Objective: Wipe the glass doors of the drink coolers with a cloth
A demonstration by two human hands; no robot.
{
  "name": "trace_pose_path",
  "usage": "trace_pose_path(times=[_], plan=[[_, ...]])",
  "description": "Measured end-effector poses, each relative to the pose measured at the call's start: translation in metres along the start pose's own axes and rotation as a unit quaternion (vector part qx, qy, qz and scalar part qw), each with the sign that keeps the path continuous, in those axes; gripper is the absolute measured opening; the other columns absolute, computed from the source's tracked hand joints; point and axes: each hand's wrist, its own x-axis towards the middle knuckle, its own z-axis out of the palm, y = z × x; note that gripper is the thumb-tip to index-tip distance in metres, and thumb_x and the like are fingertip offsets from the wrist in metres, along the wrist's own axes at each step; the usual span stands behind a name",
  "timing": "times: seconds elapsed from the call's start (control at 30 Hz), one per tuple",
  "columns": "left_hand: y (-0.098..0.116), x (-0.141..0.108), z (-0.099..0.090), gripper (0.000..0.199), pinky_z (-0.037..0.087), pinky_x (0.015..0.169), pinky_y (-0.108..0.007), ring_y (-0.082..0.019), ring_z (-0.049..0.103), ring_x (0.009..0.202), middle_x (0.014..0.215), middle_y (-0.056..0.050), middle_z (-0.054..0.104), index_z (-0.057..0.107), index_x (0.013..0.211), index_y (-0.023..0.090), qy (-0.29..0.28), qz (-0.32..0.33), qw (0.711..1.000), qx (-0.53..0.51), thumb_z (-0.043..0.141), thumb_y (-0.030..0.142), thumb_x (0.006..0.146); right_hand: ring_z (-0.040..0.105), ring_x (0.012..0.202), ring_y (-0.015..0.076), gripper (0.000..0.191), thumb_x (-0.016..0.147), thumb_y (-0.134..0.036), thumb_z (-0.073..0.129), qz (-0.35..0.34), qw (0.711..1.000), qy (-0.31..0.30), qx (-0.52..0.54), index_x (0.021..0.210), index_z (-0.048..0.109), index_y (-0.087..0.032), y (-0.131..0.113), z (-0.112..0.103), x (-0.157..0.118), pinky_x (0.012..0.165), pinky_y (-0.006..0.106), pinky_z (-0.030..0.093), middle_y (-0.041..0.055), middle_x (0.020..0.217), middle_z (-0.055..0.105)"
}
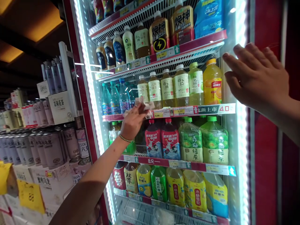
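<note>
My left hand (133,122) reaches up in front of a lit drinks fridge. Its fingers close on a crumpled pale tissue (147,107) at the height of a shelf's price strip (185,111). Whether it is pressed on a glass door, I cannot tell for certain. A hair tie circles that wrist. On the right, my right hand (259,73) is raised beside the fridge's bright light strip (241,131), fingers spread and nothing in them. Behind the tissue stand blue bottles (124,95) and tea bottles (168,87).
Several shelves hold drinks, among them red bottles (170,140), green tea jugs (215,140) and yellow bottles (195,190). Left of the fridge's red frame (90,125), a rack carries cans (52,148) and boxes with a yellow price tag (30,197).
</note>
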Motion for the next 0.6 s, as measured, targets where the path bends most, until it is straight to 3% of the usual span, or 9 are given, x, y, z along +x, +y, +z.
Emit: trace_pose_path(times=[0.1,0.17,0.27,0.37,0.5,0.6], plan=[[-0.012,0.010,0.003,0.049,0.049,0.120,-0.057,-0.026,0.058,0.139,0.138,-0.005,0.069,0.060,0.143,0.031,0.050,-0.080,0.996,-0.003,0.053,0.008,0.100,0.026,0.159,0.0216,0.052,0.112,-0.043,0.031,-0.009,1.000,0.010,-0.005,0.160,0.039,-0.025,0.001,0.002,0.000,0.132,0.044,0.019,0.0089,0.168,0.038],[-0.006,0.015,0.010,0.051,0.047,0.121,-0.058,-0.025,0.061,0.136,0.133,-0.005,0.072,0.058,0.145,0.031,0.060,-0.096,0.994,-0.008,0.052,0.007,0.100,0.027,0.159,0.0222,0.052,0.112,-0.043,0.032,-0.013,1.000,0.016,-0.003,0.160,0.040,-0.024,0.001,0.003,0.000,0.132,0.044,0.019,0.0098,0.167,0.039],[0.013,0.006,0.013,0.047,0.051,0.118,-0.057,-0.024,0.059,0.138,0.135,-0.002,0.071,0.061,0.140,0.034,0.020,-0.036,0.999,-0.015,0.056,0.010,0.099,0.028,0.159,0.0226,0.052,0.112,-0.043,0.033,-0.014,1.000,0.019,-0.002,0.159,0.041,-0.024,0.002,0.003,0.001,0.132,0.044,0.020,0.0103,0.167,0.040],[0.005,-0.010,-0.003,0.039,0.053,0.117,-0.053,-0.023,0.055,0.141,0.140,-0.001,0.068,0.065,0.133,0.033,-0.034,0.006,0.999,-0.019,0.056,0.014,0.101,0.029,0.158,0.0223,0.051,0.112,-0.042,0.033,-0.011,1.000,0.021,-0.005,0.160,0.040,-0.026,0.002,0.003,0.001,0.132,0.044,0.020,0.0095,0.167,0.040],[-0.034,-0.002,-0.022,0.034,0.055,0.115,-0.049,-0.022,0.061,0.136,0.134,-0.004,0.072,0.067,0.133,0.028,0.034,-0.113,0.992,0.048,0.054,0.018,0.103,0.030,0.158,0.0226,0.051,0.111,-0.041,0.035,-0.002,1.000,0.025,-0.010,0.159,0.041,-0.027,0.000,0.005,0.001,0.132,0.045,0.022,0.0080,0.166,0.042],[-0.028,0.011,-0.009,0.036,0.060,0.107,-0.049,-0.022,0.066,0.129,0.126,-0.006,0.076,0.066,0.135,0.026,0.076,-0.121,0.988,0.064,0.053,0.016,0.103,0.030,0.158,0.0229,0.051,0.110,-0.041,0.034,0.004,1.000,0.028,-0.006,0.159,0.042,-0.028,-0.003,0.004,0.001,0.132,0.046,0.021,0.0076,0.167,0.041]])
